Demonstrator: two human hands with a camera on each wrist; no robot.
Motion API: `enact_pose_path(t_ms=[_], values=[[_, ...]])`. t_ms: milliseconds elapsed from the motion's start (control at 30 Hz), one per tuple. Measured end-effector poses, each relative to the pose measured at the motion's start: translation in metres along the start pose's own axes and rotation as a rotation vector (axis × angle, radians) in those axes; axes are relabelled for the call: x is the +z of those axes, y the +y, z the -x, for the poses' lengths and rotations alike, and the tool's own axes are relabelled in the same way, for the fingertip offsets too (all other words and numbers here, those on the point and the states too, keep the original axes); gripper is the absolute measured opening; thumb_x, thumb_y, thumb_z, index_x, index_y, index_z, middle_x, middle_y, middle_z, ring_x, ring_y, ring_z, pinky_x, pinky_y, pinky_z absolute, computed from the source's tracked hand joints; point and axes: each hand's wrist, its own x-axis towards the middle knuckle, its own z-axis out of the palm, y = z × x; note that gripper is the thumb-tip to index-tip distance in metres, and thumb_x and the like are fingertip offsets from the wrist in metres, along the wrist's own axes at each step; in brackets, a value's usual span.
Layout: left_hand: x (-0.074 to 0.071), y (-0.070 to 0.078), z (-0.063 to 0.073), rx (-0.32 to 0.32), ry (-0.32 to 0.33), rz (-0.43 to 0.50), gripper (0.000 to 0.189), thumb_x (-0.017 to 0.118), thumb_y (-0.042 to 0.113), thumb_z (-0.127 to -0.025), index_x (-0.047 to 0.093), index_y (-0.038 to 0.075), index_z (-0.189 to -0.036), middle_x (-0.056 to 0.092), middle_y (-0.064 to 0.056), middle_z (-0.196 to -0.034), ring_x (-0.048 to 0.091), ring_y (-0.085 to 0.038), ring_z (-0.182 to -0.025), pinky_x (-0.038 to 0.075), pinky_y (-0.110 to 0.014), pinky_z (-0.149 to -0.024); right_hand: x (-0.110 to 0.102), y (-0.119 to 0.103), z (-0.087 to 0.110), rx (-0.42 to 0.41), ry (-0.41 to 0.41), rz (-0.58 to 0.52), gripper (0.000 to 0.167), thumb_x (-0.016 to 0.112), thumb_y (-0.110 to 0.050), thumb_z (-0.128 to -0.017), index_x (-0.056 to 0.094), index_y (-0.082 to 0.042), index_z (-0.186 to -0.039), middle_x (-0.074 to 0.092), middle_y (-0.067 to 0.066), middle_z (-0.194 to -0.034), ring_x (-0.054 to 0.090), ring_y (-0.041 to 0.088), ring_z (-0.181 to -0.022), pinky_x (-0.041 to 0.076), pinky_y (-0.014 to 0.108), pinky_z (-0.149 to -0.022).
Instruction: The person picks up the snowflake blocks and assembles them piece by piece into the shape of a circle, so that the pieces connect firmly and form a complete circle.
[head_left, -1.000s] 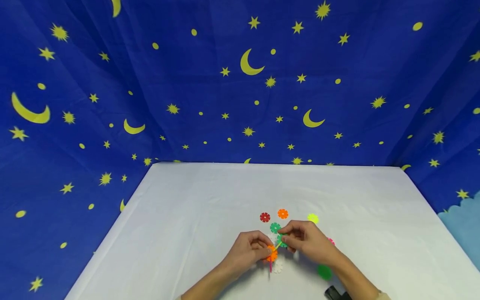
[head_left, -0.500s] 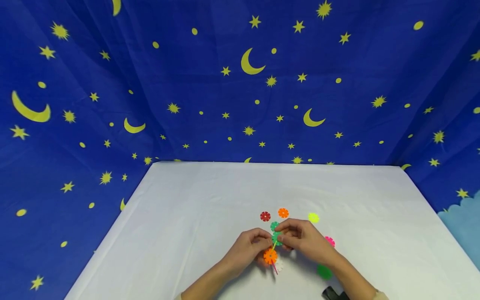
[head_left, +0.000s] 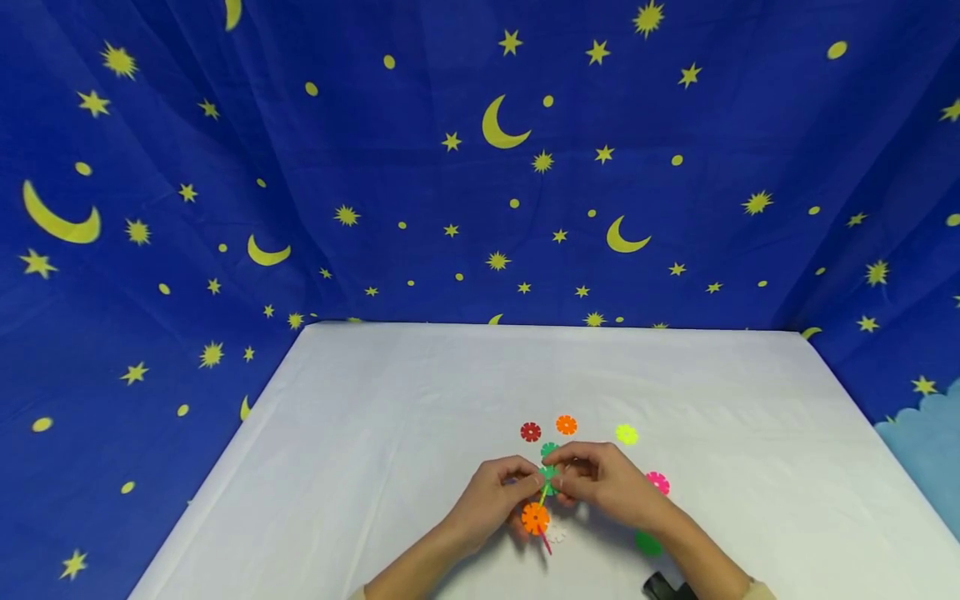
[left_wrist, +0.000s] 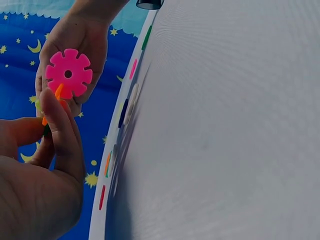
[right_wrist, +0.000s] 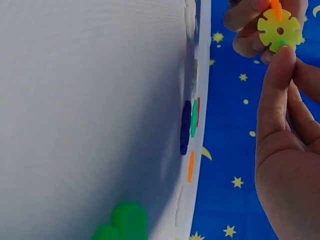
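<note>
Both hands hold a short chain of notched plastic discs slotted together over the white table. At its top is a green disc [head_left: 550, 473], pinched between the fingertips of my left hand [head_left: 495, 504] and my right hand [head_left: 611, 487]. A yellow disc [right_wrist: 270, 34] joins it, seen edge-on in the head view and face-on in the right wrist view. Below hangs an orange disc [head_left: 536, 523], flat to the head camera. The pink disc [left_wrist: 80, 75] is at the lower end, face-on in the left wrist view. Fingers hide part of the green disc.
Loose discs lie around the hands: red [head_left: 531, 432], orange [head_left: 566, 425], another green [head_left: 549, 450], yellow [head_left: 626, 434], pink [head_left: 657, 482] and white [head_left: 557, 533]. A green piece [head_left: 648, 543] and a black object [head_left: 663, 586] lie by the right forearm. A starry blue curtain [head_left: 420, 167] surrounds the table.
The left fingers have shifted from the orange disc up to the green one. The right hand has come slightly left with the green disc, and the orange disc now hangs lower and uncovered.
</note>
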Motion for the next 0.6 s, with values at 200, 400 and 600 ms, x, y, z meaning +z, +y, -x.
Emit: enact_pose_path(t_ms=[200,400,600], values=[[0.000,0.001,0.000,-0.017,0.035,-0.002,0.019,0.065,0.017,-0.092,0.067,0.000,-0.096,0.057,-0.012,-0.080,0.055,-0.015,-0.056,0.052,-0.030,-0.041,-0.006,0.000,0.002,0.017,0.013,0.006,0.031,0.066,-0.016,-0.092,0.062,-0.004,-0.119,0.067,0.015,-0.090,0.065,0.027,-0.074,0.056,0.040,-0.068],[-0.001,0.001,-0.001,-0.022,0.057,-0.014,0.016,0.065,0.016,-0.092,0.065,0.001,-0.096,0.057,-0.014,-0.080,0.054,-0.016,-0.051,0.051,-0.033,-0.040,-0.024,-0.003,0.006,0.029,0.072,0.113,0.029,0.067,-0.021,-0.092,0.065,-0.005,-0.116,0.066,0.012,-0.091,0.063,0.026,-0.077,0.055,0.037,-0.066],[-0.003,0.001,-0.001,-0.011,0.073,-0.031,0.018,0.064,0.017,-0.092,0.064,-0.001,-0.098,0.059,-0.016,-0.081,0.052,-0.017,-0.043,0.050,-0.033,-0.038,-0.045,-0.004,0.012,0.051,0.100,0.178,0.029,0.068,-0.019,-0.091,0.065,-0.004,-0.114,0.066,0.009,-0.092,0.062,0.025,-0.081,0.054,0.032,-0.070]])
